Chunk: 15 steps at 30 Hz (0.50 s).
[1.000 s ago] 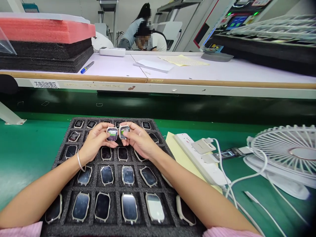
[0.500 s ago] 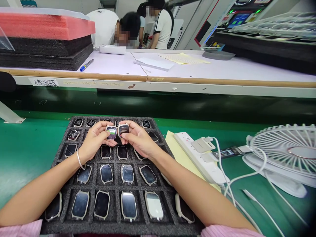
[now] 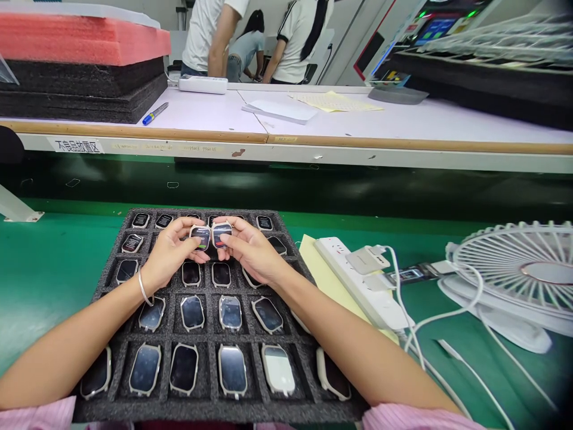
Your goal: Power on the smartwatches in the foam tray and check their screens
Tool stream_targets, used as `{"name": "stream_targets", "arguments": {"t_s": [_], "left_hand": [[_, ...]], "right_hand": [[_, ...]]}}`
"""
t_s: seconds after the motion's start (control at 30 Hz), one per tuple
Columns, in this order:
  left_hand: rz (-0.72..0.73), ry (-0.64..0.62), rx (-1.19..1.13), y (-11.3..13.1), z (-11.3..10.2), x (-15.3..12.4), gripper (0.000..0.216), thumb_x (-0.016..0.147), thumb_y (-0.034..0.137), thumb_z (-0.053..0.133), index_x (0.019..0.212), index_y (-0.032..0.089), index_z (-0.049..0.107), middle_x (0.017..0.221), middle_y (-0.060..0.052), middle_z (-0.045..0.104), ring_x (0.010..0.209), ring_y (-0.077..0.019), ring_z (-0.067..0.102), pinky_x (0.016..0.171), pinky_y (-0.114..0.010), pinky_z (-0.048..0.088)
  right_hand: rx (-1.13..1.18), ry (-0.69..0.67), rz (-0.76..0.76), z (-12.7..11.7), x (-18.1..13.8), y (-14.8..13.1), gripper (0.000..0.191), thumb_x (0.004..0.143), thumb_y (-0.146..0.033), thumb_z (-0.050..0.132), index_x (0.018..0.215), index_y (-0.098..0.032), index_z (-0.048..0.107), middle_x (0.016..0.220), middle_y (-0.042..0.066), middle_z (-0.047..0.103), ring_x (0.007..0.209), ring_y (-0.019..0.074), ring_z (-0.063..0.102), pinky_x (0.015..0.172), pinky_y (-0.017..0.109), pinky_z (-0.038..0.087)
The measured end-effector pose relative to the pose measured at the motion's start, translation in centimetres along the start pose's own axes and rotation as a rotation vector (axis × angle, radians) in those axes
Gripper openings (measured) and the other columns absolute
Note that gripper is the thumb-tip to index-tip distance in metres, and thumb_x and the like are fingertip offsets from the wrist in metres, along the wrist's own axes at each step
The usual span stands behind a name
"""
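My left hand (image 3: 172, 248) grips a smartwatch body (image 3: 200, 233) without a strap, its thumb pressed on the lit screen. Right beside it, a second smartwatch body (image 3: 221, 230) is held in my right hand (image 3: 250, 246), the thumb also on its screen. The two watches are side by side, their edges close together; whether they touch I cannot tell. Both are above the far rows of a dark grey foam tray (image 3: 210, 413). Several more strapless watches, such as a dark-screened one (image 3: 184, 368), lie in its compartments. My hands and forearms hide some compartments.
To the right are a white power strip (image 3: 358, 280) with a charger (image 3: 367, 259), loose white cables and a white fan (image 3: 514, 275). A raised shelf (image 3: 215, 116) crosses behind, bearing foam stacks (image 3: 85, 77), a pen (image 3: 155, 113) and papers. People stand beyond it.
The picture on the right watch's screen has changed, and the left one's looks different too. Both hands keep their hold. Behind the shelf, a person who was bent over now stands more upright.
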<state>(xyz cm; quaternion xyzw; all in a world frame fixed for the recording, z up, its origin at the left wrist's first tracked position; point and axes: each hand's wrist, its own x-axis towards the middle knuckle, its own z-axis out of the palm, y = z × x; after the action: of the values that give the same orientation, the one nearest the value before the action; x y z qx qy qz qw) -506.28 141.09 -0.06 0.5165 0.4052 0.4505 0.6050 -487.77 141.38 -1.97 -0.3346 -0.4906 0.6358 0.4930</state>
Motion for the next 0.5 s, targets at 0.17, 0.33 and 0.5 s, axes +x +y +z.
{"name": "stream_targets", "arguments": {"t_s": [0.17,0.33,0.5], "left_hand": [[0.017,-0.022,0.027,0.2,-0.1,0.4,0.046,0.073,0.022,0.072,0.116,0.017,0.056,0.111,-0.006,0.066,0.06,-0.011,0.07,0.063,-0.028,0.061],[0.119,-0.126,-0.004,3.1,0.6,-1.5,0.055,0.067,0.006,0.076,0.117,0.021,0.062,0.108,-0.005,0.069,0.084,-0.0119,0.069,0.073,-0.02,0.057],[-0.017,-0.658,-0.197,6.8,1.7,-7.6,0.059,0.074,0.011,0.078,0.126,0.033,0.065,0.09,-0.002,0.07,0.075,-0.0131,0.069,0.065,-0.019,0.054]], "right_hand": [[0.004,0.008,-0.004,-0.1,0.0,-0.1,0.04,0.072,-0.016,0.068,0.111,-0.022,0.06,0.081,-0.003,0.065,0.059,0.0105,0.06,0.058,0.025,0.044],[0.028,-0.033,-0.021,-0.2,-0.2,-1.7,0.046,0.072,-0.016,0.072,0.116,-0.023,0.059,0.091,0.0,0.068,0.066,0.0121,0.065,0.062,0.025,0.05],[-0.014,-0.211,-0.047,1.1,-3.0,-5.4,0.05,0.081,-0.021,0.077,0.127,-0.029,0.06,0.097,0.002,0.068,0.076,0.0159,0.07,0.072,0.03,0.057]]}}
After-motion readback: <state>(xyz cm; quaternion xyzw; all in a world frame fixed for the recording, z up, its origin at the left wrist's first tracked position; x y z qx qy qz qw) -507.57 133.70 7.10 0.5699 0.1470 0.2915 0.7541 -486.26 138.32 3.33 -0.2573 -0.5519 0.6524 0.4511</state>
